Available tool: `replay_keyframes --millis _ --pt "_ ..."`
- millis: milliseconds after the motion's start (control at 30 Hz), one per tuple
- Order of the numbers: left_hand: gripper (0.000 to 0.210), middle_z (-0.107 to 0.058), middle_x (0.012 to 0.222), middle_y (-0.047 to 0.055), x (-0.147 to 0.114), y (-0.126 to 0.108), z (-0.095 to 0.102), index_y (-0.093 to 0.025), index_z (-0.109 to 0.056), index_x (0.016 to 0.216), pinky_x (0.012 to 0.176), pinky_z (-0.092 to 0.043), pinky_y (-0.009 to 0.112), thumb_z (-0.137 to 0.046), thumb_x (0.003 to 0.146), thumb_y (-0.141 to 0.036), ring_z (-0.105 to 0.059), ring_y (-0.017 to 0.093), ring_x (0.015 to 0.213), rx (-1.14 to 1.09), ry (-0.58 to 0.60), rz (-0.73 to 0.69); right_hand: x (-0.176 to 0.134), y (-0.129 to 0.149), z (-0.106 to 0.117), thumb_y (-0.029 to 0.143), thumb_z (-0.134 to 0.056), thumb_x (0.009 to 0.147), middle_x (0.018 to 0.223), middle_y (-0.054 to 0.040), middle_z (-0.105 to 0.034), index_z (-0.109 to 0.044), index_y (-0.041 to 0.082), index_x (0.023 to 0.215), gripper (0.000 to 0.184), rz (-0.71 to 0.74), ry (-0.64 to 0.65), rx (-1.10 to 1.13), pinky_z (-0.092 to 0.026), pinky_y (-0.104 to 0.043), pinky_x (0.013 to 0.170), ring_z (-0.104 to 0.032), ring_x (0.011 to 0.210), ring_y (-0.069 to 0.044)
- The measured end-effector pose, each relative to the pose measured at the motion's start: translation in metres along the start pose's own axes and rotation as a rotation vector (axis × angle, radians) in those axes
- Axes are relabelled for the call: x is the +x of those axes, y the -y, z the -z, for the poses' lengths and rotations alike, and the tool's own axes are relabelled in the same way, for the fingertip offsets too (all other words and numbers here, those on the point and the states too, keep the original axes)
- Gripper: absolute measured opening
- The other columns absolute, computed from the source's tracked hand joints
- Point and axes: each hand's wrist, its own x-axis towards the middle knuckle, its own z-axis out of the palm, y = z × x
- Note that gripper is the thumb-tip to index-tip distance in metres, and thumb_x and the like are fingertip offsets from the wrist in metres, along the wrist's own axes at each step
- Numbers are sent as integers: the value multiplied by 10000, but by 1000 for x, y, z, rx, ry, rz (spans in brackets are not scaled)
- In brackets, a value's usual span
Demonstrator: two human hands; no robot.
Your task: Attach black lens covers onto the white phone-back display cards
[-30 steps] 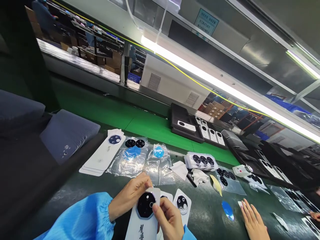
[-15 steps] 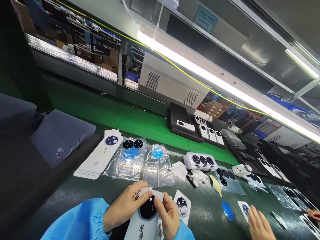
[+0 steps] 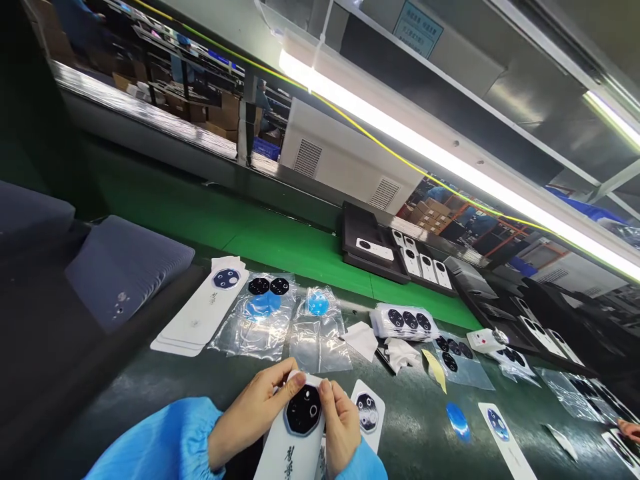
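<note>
A white phone back panel (image 3: 280,460) with dark lettering is held tilted up at the front middle. Near its top sits a black octagonal camera lens plate (image 3: 303,410). My left hand (image 3: 255,407) grips the panel's upper left edge, thumb on top beside the plate. On the opposite side, my right hand (image 3: 339,420) pinches the upper right corner between thumb and fingers. Partly behind my right hand lies another white panel (image 3: 373,437) with a shiny camera plate. The lower end of the held panel runs out of view.
Stacked white panels (image 3: 195,320) and dark panels (image 3: 125,273) lie left. Clear bags (image 3: 320,340), wrapped lens plates (image 3: 400,323), crumpled tissue (image 3: 403,355) and blue film (image 3: 457,421) lie ahead and right. Black trays (image 3: 373,263) stand behind. Another person's hand (image 3: 629,430) is at the right edge.
My thumbs have moved off the black plate to the panel's upper edges, baring the plate. Another person's hand at the lower right has left view, exposing the panel there.
</note>
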Motion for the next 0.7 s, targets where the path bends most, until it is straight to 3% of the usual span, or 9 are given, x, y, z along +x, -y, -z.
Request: replay_keyframes --millis 133,367,533,700 --pt "589 -463 681 -40 -1 -1 1 -209 -429 742 582 -375 258 -454 727 -797 -446 145 645 -110 60 19 -3 4 10 727 -621 673 564 48 -469 -514 194 623 547 -47 28 -1 -362 -216 504 -434 532 -104" --pt "581 -558 741 -19 -2 1 0 -209 -447 894 562 -378 251 -434 758 -773 -482 146 638 -165 54 45 -14 7 14 690 -717 598 583 27 -539 -646 172 819 568 -117 182 11 -304 -209 460 -434 476 -92" --pt "567 -615 935 11 -7 3 -4 -221 -384 1117 741 -420 300 -639 704 -514 -561 222 859 3 79 -5 -12 6 15 666 -753 568 568 31 -541 -667 158 770 554 -101 120 58 -311 -206 471 -421 463 -80" --pt "529 -575 1108 62 -10 -1 -3 -215 -309 1200 893 -392 346 -535 759 -401 -537 257 1052 11 127 18 -16 11 11 590 -787 593 643 -1 -626 -659 174 794 479 -67 120 149 -406 -228 558 -546 571 -125"
